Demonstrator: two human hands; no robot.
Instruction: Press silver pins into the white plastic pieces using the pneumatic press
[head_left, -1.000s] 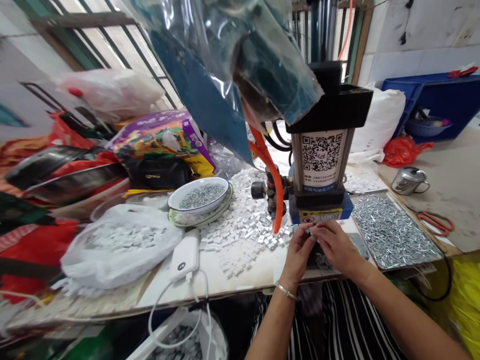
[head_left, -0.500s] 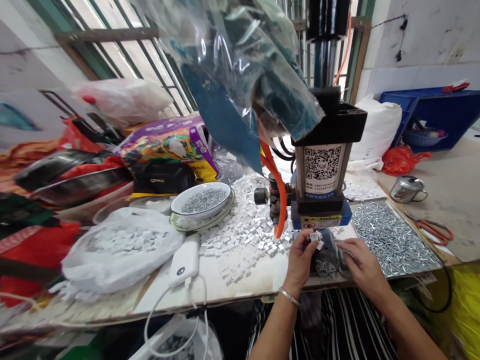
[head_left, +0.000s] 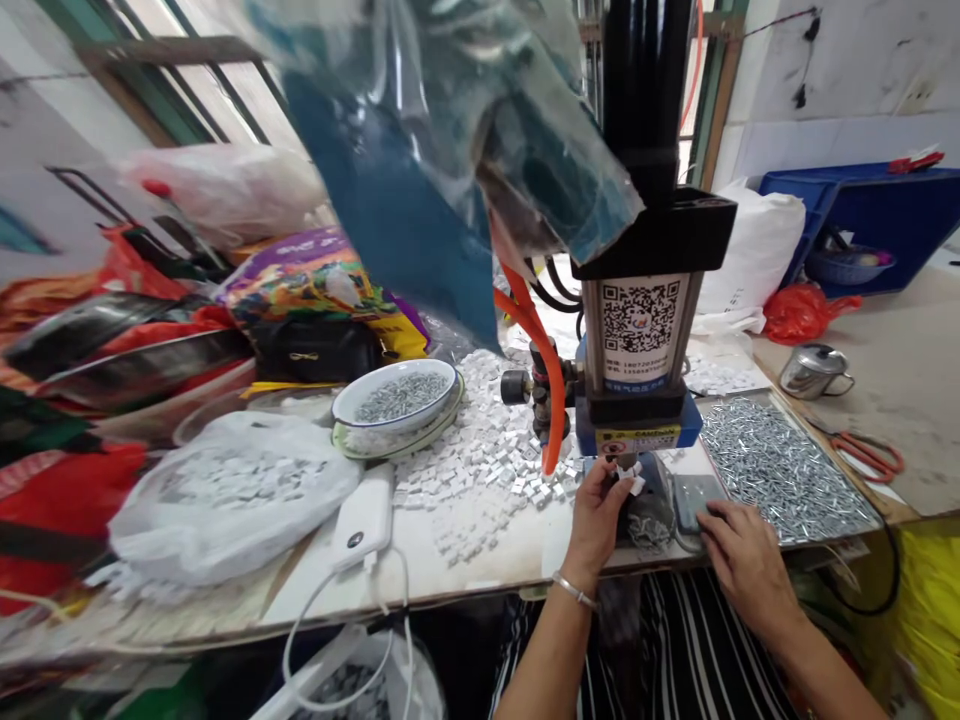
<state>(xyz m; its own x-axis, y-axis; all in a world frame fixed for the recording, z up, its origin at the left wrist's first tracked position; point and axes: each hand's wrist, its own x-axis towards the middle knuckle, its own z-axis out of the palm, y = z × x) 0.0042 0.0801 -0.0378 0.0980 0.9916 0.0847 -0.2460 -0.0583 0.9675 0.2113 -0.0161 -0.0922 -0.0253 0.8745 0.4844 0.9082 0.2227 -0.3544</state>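
Observation:
My left hand (head_left: 596, 510) pinches a small white plastic piece (head_left: 636, 484) between thumb and fingertips, right under the head of a bench press (head_left: 637, 335). A dark press tip (head_left: 621, 461) comes down at that piece; whether they touch I cannot tell. My right hand (head_left: 750, 560) lies with fingers stretched out, fingertips at the near right edge of a flat grey pad (head_left: 691, 503), holding nothing visible. Between the hands, a little heap of metal pins (head_left: 651, 528) sits at the press base. Loose white pieces (head_left: 495, 450) are spread left of the press.
A tray of metal pins (head_left: 787, 475) lies at the right, with scissors (head_left: 866, 455) and a metal mug (head_left: 816, 370) beyond. On the left are a bowl of pins (head_left: 401, 392), a white power bank (head_left: 364, 515) and a plastic bag (head_left: 225, 500). An orange hose (head_left: 551, 400) hangs beside the press.
My right hand has drawn back from the press toward the lower right and spread onto the pad's edge. Atop the press, the bright rod is no longer visible; the black cylinder reaches the block.

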